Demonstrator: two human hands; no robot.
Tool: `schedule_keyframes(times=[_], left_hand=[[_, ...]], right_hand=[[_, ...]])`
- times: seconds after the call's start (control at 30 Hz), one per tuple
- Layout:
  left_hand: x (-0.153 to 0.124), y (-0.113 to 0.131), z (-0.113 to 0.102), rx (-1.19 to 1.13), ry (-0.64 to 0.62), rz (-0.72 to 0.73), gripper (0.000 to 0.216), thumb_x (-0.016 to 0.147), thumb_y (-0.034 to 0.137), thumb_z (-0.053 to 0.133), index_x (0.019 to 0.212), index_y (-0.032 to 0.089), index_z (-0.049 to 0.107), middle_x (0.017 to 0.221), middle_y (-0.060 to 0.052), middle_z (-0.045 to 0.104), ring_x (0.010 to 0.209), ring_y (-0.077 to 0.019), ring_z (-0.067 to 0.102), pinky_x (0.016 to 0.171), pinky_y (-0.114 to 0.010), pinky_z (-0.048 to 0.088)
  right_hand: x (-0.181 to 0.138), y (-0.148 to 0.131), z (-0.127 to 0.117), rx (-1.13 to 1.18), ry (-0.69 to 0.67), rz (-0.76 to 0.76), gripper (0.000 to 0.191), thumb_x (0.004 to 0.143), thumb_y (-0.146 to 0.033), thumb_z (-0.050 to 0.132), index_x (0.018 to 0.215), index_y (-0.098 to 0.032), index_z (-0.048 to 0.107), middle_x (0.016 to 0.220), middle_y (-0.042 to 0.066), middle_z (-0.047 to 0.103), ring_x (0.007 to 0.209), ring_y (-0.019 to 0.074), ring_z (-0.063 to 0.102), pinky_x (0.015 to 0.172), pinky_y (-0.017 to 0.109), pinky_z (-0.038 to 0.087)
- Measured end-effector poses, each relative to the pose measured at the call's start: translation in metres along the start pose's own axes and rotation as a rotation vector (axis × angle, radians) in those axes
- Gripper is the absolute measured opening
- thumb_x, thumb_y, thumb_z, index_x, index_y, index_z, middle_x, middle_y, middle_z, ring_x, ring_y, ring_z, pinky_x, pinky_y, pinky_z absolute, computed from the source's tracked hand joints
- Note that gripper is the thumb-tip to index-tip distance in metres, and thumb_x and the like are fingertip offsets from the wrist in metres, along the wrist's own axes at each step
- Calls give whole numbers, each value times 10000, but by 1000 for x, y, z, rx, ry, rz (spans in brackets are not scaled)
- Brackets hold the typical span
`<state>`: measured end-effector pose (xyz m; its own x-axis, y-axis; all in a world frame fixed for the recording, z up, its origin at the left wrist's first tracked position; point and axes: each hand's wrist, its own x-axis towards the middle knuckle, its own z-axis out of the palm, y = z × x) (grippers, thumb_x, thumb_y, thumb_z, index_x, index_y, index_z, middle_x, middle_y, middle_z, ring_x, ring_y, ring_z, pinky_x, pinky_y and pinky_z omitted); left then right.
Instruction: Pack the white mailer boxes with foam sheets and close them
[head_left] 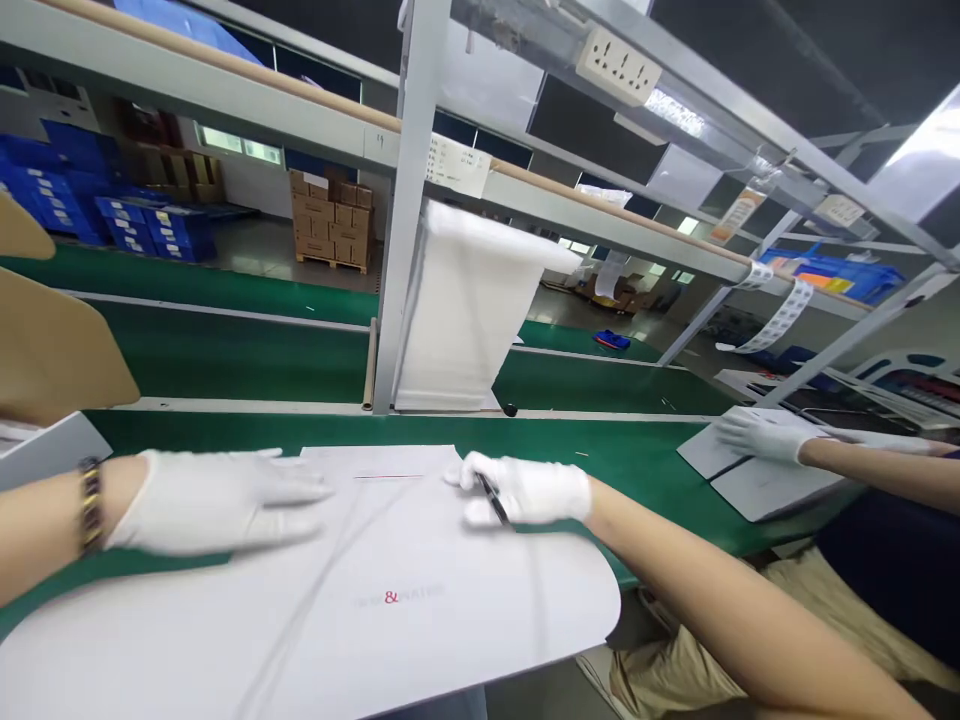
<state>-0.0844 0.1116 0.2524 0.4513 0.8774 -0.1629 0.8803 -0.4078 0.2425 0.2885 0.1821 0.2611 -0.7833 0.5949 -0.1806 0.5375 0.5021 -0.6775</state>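
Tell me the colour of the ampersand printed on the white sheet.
Red, on the white sheet, seen in the head view.

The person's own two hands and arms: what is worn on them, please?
Both the left hand and the right hand wear thin white gloves that end at the wrist. The forearms are bare, with no sleeves in view. A dark beaded bracelet circles the left wrist.

One head-worn camera looks forward and down from close above a green work surface [645,455], tilted so the metal shelf frame [409,200] leans across the top. It faces across the conveyor toward stacked cartons [330,225] far off; gloved hands sit near the lens
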Motion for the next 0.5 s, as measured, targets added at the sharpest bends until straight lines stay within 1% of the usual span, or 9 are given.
schedule_keyframes(times=[0.03,0.1,0.13,0.17,0.2,0.27,0.33,0.4,0.5], left_hand=[[-10,13,6,38,54,83,493,885,599,487,1364,490,536,1413,26,575,1283,-337,577,1054,-550,485],[-24,33,34,115,272,244,612,896,563,521,1480,448,378,1464,9,525,1270,-297,598,1032,-437,524],[-28,39,54,158,390,289,670,888,563,549,1507,419,339,1474,-10,515,1266,-293,602,1023,-405,526],[-30,42,75,197,476,304,704,880,570,571,1519,397,329,1480,-27,512,1271,-297,597,1037,-397,510],[-31,44,95,230,529,297,717,874,584,580,1521,382,347,1484,-42,512,1281,-309,585,1064,-411,483],[-31,45,126,276,553,233,690,874,612,566,1499,354,428,1490,-71,515,1306,-343,551,1124,-473,409],[-31,47,145,306,550,186,689,867,651,549,1463,306,512,1482,-110,528,1324,-381,518,1139,-526,368],[-32,52,153,328,567,159,719,854,692,534,1423,254,572,1461,-154,544,1332,-418,493,1123,-561,365],[-32,56,157,336,584,158,738,833,734,527,1369,236,624,1420,-183,574,1317,-450,493,1109,-613,353]], right_hand=[[-12,-6,8,-59,-3,-67,336,805,-454,732,999,-250,549,1233,108,688,1198,277,642,930,404,530],[-28,-6,38,-182,101,-192,440,795,-469,752,1105,-223,561,1233,132,669,1206,282,618,981,429,512],[-31,1,58,-250,166,-245,490,767,-482,776,1113,-205,566,1241,148,655,1211,297,601,1000,456,501],[-32,9,78,-315,225,-292,521,736,-502,798,1090,-193,573,1269,166,634,1219,315,580,1012,489,490],[-30,19,97,-369,276,-333,527,719,-517,805,1058,-188,574,1297,180,616,1235,333,554,1020,522,478],[-26,37,126,-439,365,-392,504,730,-537,786,1016,-187,562,1355,200,579,1284,361,495,1042,579,442],[-23,46,140,-464,424,-421,476,773,-542,742,1026,-190,547,1370,208,567,1314,370,457,1050,604,422],[-23,46,142,-460,442,-434,513,762,-597,727,1016,-190,545,1326,213,576,1255,369,487,1011,598,449],[-17,38,135,-441,437,-422,637,619,-669,790,964,-186,557,1212,201,588,1135,368,529,939,576,487]])
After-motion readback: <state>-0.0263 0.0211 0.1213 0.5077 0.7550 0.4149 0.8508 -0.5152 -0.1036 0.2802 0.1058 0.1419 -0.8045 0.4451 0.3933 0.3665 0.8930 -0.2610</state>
